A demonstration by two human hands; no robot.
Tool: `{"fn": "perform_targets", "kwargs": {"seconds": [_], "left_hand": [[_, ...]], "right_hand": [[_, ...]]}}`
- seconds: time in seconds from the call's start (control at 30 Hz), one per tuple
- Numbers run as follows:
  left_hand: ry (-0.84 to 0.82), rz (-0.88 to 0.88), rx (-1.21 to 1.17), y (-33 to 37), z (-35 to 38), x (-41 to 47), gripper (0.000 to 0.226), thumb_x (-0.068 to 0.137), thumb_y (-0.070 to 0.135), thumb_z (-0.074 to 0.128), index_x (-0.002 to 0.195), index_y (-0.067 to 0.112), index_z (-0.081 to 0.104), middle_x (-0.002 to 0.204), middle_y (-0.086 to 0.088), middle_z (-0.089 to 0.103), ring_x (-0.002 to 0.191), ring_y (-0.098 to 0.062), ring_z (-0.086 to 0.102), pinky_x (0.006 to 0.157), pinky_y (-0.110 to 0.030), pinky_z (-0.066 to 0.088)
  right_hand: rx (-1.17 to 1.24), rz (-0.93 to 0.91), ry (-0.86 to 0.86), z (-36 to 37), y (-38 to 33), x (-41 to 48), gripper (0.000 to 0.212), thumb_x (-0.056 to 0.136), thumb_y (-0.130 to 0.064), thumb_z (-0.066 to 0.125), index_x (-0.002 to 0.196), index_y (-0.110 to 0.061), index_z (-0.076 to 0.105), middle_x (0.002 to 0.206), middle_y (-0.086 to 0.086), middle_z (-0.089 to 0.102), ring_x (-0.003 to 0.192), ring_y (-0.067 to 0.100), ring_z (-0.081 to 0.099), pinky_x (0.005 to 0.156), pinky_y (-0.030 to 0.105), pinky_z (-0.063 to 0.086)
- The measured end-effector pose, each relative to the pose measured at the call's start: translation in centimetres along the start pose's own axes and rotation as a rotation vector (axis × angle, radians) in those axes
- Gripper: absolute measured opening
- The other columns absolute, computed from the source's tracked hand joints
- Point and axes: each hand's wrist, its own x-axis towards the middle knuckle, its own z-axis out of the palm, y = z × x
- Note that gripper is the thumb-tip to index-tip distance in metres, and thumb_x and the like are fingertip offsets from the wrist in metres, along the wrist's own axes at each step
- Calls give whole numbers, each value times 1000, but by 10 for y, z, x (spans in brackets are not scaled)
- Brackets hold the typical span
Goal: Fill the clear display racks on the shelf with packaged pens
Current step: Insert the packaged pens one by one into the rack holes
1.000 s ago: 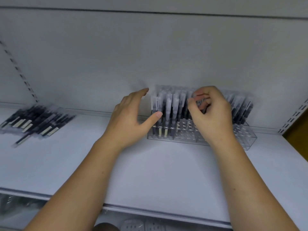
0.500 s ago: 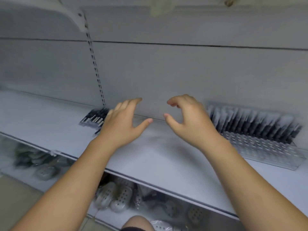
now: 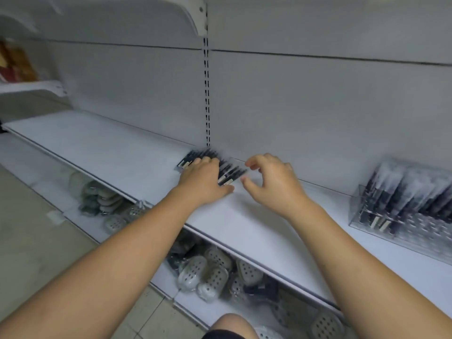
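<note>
Loose pile of black pens in clear sleeves [image 3: 231, 170] lies at far edge of white shelf [image 3: 110, 148], so both hands reach there for stock. Left hand [image 3: 203, 179] rests palm-down on pile; fingertips hidden, can't tell if pinching. Right hand [image 3: 271, 182] hovers just right, fingers apart, empty. Clear plastic display rack [image 3: 415, 228], part-filled, well right & cut off by frame.

Pale grey back panel [image 3: 318, 106] with a slotted upright [image 3: 207, 94]; tiled floor [image 3: 36, 241] below.

Dim, even light — soft blur throughout, wide-angle bowing at edges.
</note>
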Motion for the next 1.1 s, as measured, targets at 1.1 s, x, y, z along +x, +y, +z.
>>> {"fn": "perform_targets", "kwargs": {"seconds": [1.1], "left_hand": [[-183, 49, 35, 47, 17, 26, 30, 102, 5, 49, 130, -4, 45, 126, -24, 63, 110, -42, 66, 79, -40, 45]], "right_hand": [[106, 32, 82, -17, 25, -14, 11, 94, -30, 60, 90, -29, 70, 87, -14, 65, 90, 17, 64, 93, 48, 50]]}}
